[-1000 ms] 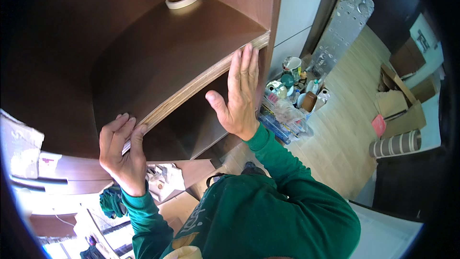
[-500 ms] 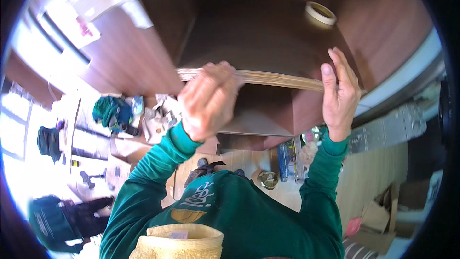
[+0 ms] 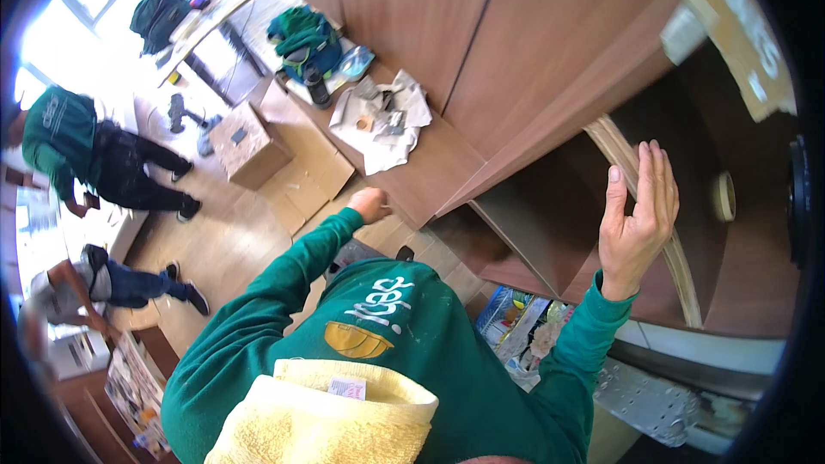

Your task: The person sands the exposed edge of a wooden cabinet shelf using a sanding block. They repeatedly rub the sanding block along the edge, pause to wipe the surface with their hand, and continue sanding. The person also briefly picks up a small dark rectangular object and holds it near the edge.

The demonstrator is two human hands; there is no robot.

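Observation:
My right hand (image 3: 638, 222) is open, fingers stretched upward and thumb apart, lying against the front edge of a wooden shelf board (image 3: 679, 271) in a brown cabinet. A pale layered strip runs along that edge. A roll of tape (image 3: 724, 197) rests on the shelf beyond the hand. Lower and to the left, my left hand (image 3: 370, 204) is closed beside the corner of a low brown wooden ledge (image 3: 421, 193). A tiny pale bit shows by its fingers, too small to name.
Crumpled paper (image 3: 382, 120) with small parts lies on the ledge, near a green backpack (image 3: 305, 43). A cardboard box (image 3: 249, 146) stands on the floor. Two people are at the left, one in a green top (image 3: 64, 133). A perforated metal plank (image 3: 640, 399) is at lower right.
My view has turned left. The left hand has left the shelf edge and come down to the left, closed. My right hand remains at the shelf edge.

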